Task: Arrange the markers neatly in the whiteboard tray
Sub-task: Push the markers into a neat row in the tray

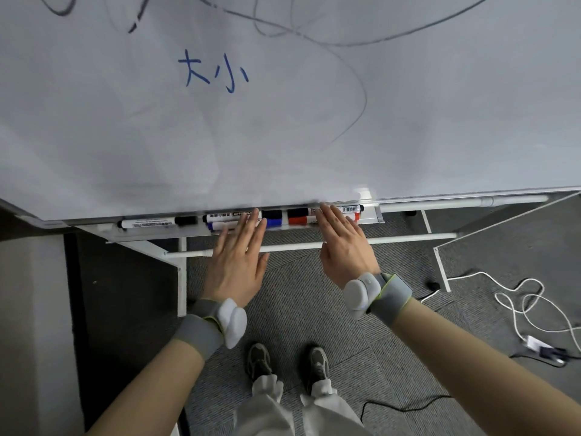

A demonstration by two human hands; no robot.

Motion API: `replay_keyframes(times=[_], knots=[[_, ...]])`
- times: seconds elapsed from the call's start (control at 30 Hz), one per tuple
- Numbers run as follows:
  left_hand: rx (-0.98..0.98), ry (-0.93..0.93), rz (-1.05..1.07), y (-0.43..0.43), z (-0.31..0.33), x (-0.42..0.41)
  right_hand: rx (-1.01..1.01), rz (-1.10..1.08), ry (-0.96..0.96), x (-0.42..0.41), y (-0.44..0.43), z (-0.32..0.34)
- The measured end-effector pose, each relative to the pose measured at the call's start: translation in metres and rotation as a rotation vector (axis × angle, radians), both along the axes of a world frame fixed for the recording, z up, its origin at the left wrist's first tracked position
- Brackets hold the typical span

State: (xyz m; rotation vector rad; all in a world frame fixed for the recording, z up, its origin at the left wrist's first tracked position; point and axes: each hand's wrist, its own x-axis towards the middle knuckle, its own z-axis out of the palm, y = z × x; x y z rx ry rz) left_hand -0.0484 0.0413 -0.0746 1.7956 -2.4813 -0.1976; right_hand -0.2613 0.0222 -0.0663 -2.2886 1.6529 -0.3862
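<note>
Both forearms are bare, with no sleeves. The left hand [239, 262] has a grey fabric wristband [201, 332] edged in yellow-green, carrying a rounded white plastic pod [234, 325] made of two lobes. The right hand [344, 247] wears a matching grey band [390, 294] with the same pale trim and a white pod [358, 294]. Below are light cream trousers [289, 407] gathered at the cuffs, and grey-brown laced trainers [317, 363].

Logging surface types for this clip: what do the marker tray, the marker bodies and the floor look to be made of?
Tray: likely painted or coated metal, judging by its thin, crisp, pale edge. Marker bodies, such as the black-capped marker at the left: smooth white plastic by the look, with printed labels and matte coloured caps. Floor: grey carpet tiles, shown by the ribbed texture and square seams.
</note>
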Motion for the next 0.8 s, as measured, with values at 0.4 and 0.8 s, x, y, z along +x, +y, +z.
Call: replay_keyframes(times=[0.4,0.8], knots=[[0.033,-0.067,-0.002,-0.014,-0.006,0.007,-0.008,0.010,-0.002,0.000,-0.006,-0.010],[0.009,-0.047,-0.013,-0.016,-0.002,0.005,-0.006,0.014,0.001,0.001,-0.006,-0.011]])
